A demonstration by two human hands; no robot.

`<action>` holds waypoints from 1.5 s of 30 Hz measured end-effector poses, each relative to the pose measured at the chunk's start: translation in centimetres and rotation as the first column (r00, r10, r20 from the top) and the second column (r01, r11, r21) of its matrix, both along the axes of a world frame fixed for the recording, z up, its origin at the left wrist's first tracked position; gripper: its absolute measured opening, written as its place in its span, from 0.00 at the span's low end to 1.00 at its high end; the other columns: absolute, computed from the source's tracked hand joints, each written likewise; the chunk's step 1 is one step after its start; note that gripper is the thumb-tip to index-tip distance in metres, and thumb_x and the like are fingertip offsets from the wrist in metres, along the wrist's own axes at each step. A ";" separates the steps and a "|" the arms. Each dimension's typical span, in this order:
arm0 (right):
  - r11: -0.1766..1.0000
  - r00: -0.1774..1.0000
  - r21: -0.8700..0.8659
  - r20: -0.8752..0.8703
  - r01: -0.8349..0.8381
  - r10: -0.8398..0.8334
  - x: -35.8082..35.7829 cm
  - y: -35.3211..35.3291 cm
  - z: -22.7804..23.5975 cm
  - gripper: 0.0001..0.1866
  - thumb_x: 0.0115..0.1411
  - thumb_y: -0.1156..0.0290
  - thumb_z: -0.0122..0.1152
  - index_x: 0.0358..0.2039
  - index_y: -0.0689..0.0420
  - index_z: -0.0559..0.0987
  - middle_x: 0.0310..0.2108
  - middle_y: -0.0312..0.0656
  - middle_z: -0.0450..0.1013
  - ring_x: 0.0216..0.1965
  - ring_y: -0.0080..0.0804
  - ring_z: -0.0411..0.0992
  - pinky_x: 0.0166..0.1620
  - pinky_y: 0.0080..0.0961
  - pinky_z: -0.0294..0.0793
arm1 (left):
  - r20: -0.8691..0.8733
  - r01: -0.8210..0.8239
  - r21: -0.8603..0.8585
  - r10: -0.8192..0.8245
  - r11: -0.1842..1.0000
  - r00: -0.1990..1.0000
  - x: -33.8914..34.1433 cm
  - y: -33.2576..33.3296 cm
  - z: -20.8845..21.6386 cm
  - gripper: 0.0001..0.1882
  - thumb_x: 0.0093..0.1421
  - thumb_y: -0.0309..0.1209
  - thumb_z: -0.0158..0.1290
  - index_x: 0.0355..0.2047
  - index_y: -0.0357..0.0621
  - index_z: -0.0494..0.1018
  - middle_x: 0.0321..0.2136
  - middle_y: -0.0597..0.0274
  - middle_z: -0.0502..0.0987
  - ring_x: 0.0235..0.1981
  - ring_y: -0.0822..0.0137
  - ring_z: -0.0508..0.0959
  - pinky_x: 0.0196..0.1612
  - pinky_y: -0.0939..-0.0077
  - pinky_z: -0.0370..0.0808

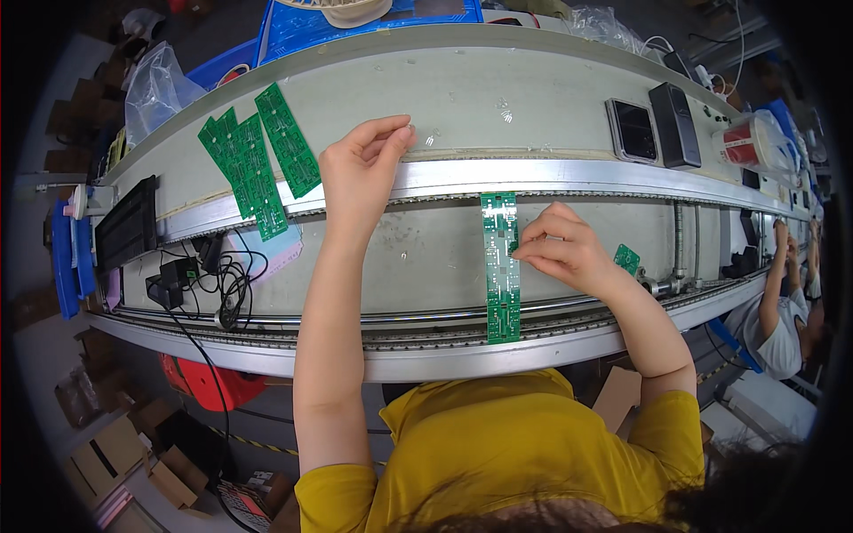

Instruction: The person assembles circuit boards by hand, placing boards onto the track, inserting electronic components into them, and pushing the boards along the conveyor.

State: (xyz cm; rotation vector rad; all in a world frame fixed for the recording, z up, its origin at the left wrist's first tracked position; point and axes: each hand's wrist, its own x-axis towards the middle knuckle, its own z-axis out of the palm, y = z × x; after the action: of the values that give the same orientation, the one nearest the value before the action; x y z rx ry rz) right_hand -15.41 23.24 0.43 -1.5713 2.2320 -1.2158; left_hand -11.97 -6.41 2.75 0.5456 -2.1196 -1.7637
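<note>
A long green circuit board spans the two rails of the conveyor, in front of me. Just at its right edge is my right hand, its thumb and fingers pinched together; whatever they hold is too small to make out. Over the far ledge my left hand is raised, thumb and forefinger closed in a pinch on something tiny that I cannot name. Beside those fingertips lie small clear pieces, with more small shiny pieces farther right. Several green circuit boards lie overlapping at the left.
The metal rail crosses between ledge and conveyor. At right stand a phone-like device, a black box and a red-and-white tub. Black cables tangle at left. Another green board and a co-worker are farther right.
</note>
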 end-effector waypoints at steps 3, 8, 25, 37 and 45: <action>1.000 1.000 -0.005 -0.014 0.005 -0.005 0.1 -0.1 0.1 0.12 0.50 0.79 0.71 0.36 0.52 0.86 0.39 0.31 0.76 0.38 0.30 0.68 0.47 0.26 0.69 | -0.001 0.012 0.033 -0.012 0.999 1.000 0.2 0.0 0.3 0.09 0.63 0.20 0.60 0.43 0.31 0.81 0.33 0.53 0.86 0.36 0.69 0.86 0.41 0.84 0.81; 1.000 0.998 -0.001 -0.056 0.009 -0.009 0.3 -0.1 0.3 0.11 0.51 0.78 0.71 0.36 0.52 0.86 0.39 0.31 0.76 0.38 0.31 0.68 0.48 0.27 0.68 | -0.010 0.030 0.103 -0.029 0.994 1.000 0.4 0.0 0.4 0.08 0.62 0.20 0.60 0.42 0.32 0.81 0.33 0.53 0.86 0.36 0.69 0.86 0.40 0.84 0.81; 0.998 0.939 0.070 -0.344 0.003 0.021 0.6 -0.3 1.4 0.08 0.54 0.73 0.67 0.36 0.54 0.83 0.40 0.33 0.76 0.41 0.31 0.70 0.47 0.28 0.67 | -0.029 0.067 0.114 -0.064 0.991 0.998 0.9 0.8 1.3 0.07 0.60 0.19 0.60 0.39 0.34 0.82 0.30 0.58 0.84 0.33 0.72 0.85 0.38 0.86 0.79; 0.989 0.870 0.141 -0.492 0.042 0.034 1.5 -0.2 1.5 0.10 0.57 0.70 0.61 0.40 0.54 0.82 0.42 0.35 0.75 0.42 0.31 0.70 0.49 0.29 0.68 | 0.091 0.308 0.142 -0.322 0.941 0.942 5.1 3.3 1.9 0.05 0.59 0.18 0.61 0.36 0.34 0.83 0.29 0.60 0.85 0.30 0.75 0.83 0.36 0.86 0.79; 0.991 0.873 0.118 -0.488 0.067 -0.001 1.8 -0.3 2.0 0.11 0.54 0.71 0.64 0.40 0.54 0.82 0.41 0.34 0.75 0.40 0.31 0.71 0.47 0.28 0.70 | 0.086 0.580 -0.175 -0.574 0.796 0.814 8.9 5.2 0.3 0.07 0.58 0.18 0.60 0.36 0.39 0.82 0.34 0.66 0.86 0.30 0.73 0.83 0.35 0.85 0.78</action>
State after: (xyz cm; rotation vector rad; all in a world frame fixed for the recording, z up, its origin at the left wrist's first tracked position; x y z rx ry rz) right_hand -13.60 22.94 2.47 -1.9627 2.5753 -0.7061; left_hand -3.08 -1.17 3.02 -0.1669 -2.6336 -1.7933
